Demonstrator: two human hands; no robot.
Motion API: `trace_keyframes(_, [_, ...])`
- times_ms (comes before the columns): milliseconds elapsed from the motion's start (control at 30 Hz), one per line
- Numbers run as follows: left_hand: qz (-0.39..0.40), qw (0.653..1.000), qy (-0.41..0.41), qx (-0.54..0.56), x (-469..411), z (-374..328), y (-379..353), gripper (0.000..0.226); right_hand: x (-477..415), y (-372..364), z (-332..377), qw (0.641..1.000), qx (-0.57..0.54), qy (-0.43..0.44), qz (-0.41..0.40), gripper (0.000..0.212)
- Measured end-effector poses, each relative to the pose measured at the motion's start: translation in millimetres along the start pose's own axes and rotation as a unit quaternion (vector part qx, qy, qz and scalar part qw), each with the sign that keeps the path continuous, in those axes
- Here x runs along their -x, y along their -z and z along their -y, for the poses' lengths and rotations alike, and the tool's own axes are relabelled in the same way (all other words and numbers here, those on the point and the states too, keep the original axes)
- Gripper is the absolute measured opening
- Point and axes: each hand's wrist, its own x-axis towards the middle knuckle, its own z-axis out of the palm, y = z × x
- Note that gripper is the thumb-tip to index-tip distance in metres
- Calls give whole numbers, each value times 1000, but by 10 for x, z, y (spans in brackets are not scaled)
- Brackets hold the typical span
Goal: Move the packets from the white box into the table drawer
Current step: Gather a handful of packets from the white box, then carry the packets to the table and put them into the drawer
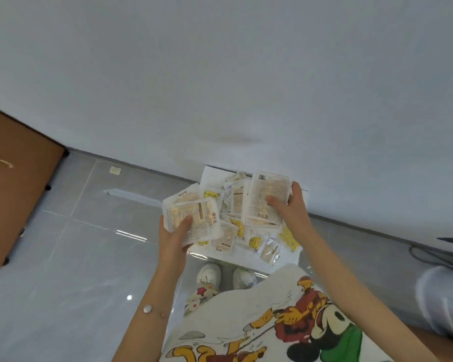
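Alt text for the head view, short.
A person's left hand and right hand each grip a stack of flat white printed packets above an open white box full of white and yellow packets, on a grey tiled floor beside a white wall.

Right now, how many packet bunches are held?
2: one packet bunch in the left hand over the white box's left edge, one in the right hand over its far side.

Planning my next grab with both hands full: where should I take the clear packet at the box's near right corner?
Probably pinch the clear packet by its near edge, from above on your side: it lies flat, uncovered, in the white box, packets crowding its far end.
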Motion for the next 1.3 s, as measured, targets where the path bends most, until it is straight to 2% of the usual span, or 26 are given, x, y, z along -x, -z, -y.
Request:
trace_keyframes(100, [-44,998,-19,30,379,-187,312,31,264,-387,253,998,27,12,57,47])
trace_keyframes(233, [-133,988,-48,66,771,-392,938,37,622,-1001,433,985,79,23,155,42])
trace_keyframes(533, [-289,939,-99,160,1501,-575,2800,35,1622,-2808,527,921,197,77,327,36])
trace_keyframes(733, [-369,893,-118,229,2037,-540,3995,37,2335,-4146,425,877,257,94,396,37])
trace_keyframes(900, [-413,866,-130,252,2418,-463,4819,36,2900,-5155,345,859,242,97,441,33])
trace_keyframes(1100, [-471,812,-149,311,2641,-464,5581,45,3355,-6189,258,823,259,94,497,34])
trace_keyframes(1300, [-515,755,-162,371,2581,-528,6237,52,3623,-7267,150,772,288,100,557,35])
